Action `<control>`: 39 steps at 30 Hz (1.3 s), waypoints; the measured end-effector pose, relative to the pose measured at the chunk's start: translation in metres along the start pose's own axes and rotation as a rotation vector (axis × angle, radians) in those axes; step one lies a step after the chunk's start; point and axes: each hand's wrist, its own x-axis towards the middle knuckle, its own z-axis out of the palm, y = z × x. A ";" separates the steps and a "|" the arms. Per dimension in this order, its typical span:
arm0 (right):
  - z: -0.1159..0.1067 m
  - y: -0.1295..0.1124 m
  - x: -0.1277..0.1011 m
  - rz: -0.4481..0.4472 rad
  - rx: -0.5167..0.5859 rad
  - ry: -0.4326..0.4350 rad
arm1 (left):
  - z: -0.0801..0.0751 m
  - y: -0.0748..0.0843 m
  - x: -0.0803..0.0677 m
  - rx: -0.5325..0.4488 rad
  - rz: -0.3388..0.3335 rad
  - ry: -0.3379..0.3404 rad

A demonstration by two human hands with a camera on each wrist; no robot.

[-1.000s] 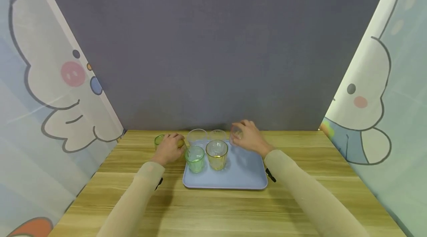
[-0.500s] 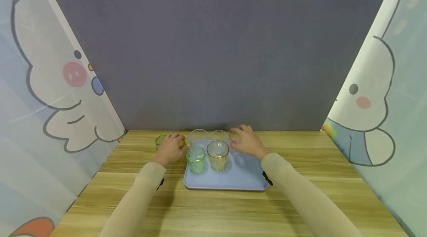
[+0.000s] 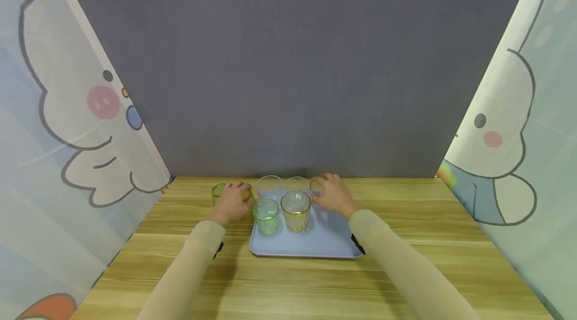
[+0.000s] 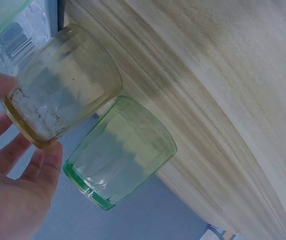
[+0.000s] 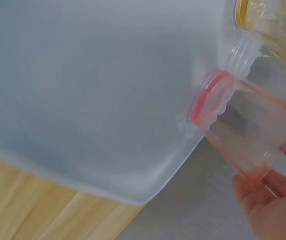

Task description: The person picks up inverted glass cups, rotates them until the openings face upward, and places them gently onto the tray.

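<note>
In the head view, my left hand [image 3: 231,204] is left of the tray. Its thumb and fingers grip the thick base of an amber drinking glass [image 4: 67,80], which is upside down. Beside that, a green glass [image 4: 122,150] also stands inverted on the table. My right hand [image 3: 333,194] is at the tray's back right, holding a pink-tinted glass [image 5: 253,120] near its rim. The pink base is down, at the surface of the blue tray [image 3: 333,240]. Next to the pink glass are a clear glass [image 3: 296,185] and an upright yellow glass [image 3: 295,212].
Another clear glass [image 3: 269,187] stands at the tray's back left, behind an upright light-green glass [image 3: 267,217]. The wooden table [image 3: 288,290] extends round the tray. A dark grey panel [image 3: 288,69] rises behind the table's back edge.
My right hand has moved slightly left and the pink glass has come down to the tray, beside the clear glass. My left hand stays on the amber glass.
</note>
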 end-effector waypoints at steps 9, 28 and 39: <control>0.004 -0.005 0.002 0.033 -0.006 -0.062 | 0.005 -0.004 0.000 0.001 0.002 0.012; 0.001 -0.001 -0.001 0.018 0.020 -0.062 | 0.002 -0.007 -0.001 -0.020 -0.020 -0.025; -0.006 -0.001 -0.002 0.000 0.049 -0.048 | 0.004 -0.004 -0.003 -0.075 -0.055 -0.021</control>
